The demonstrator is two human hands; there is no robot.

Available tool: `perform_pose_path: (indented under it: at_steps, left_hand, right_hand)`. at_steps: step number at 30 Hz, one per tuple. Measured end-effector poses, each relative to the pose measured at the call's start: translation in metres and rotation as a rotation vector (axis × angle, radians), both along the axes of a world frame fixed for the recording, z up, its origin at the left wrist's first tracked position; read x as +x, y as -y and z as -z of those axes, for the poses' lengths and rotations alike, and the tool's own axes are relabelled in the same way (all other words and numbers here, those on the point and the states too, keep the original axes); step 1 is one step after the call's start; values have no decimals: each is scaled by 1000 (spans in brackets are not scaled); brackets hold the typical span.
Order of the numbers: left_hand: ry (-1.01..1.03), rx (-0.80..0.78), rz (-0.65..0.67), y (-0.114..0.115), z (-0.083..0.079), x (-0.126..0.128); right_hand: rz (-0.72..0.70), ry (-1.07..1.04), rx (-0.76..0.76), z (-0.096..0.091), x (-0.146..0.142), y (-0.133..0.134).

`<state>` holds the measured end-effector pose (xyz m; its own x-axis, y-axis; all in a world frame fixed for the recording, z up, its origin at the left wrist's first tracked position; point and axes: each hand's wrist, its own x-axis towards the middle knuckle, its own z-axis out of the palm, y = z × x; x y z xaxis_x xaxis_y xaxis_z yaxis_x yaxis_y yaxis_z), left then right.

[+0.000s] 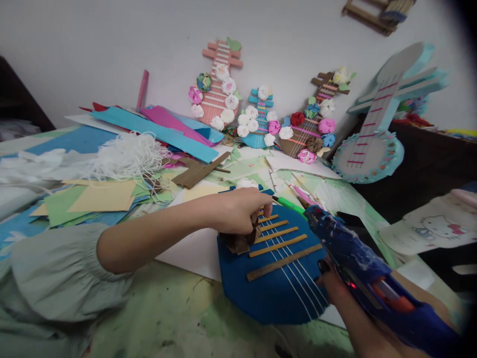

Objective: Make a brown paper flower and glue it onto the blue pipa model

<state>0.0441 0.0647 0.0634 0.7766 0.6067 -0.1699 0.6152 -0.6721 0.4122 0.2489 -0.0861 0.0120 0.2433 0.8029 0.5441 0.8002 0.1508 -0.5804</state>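
Note:
A blue felt guitar body (276, 288) with wooden strips and white strings lies on the table in front of me. My left hand (242, 211) is closed on a brown paper flower (240, 241), pressing it onto the blue body's upper left edge. My right hand (331, 288) grips a blue hot glue gun (357, 263). The gun's nozzle points toward the top of the strips, near the left hand.
Three finished flower-decorated guitars (261, 119) lean on the wall, and a larger light-blue one (372, 144) stands at right. Coloured paper sheets (104, 196), white string (126, 156) and a cardboard piece (197, 171) cover the left. A green marker (290, 205) lies beyond the blue body.

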Motion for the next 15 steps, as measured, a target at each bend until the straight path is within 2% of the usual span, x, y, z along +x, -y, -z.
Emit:
perform_pose_path:
  at_steps: [3,7,12,15]
  left_hand:
    - [21,-1,-3,-1,1,-1]
    - [83,-44,-35,-5,-4,-7]
    - [194,-66,-99,-20,-15,-25]
    - [190,-45,-138,-32,-13,-34]
  right_hand:
    - [44,26,43,-8,-10,-4]
    - [-47,3,5,-14,-14,-13]
    - [-178,-347,-161,-12,-15,-23]
    - [-267,-557,-259,-11,-18,-30]
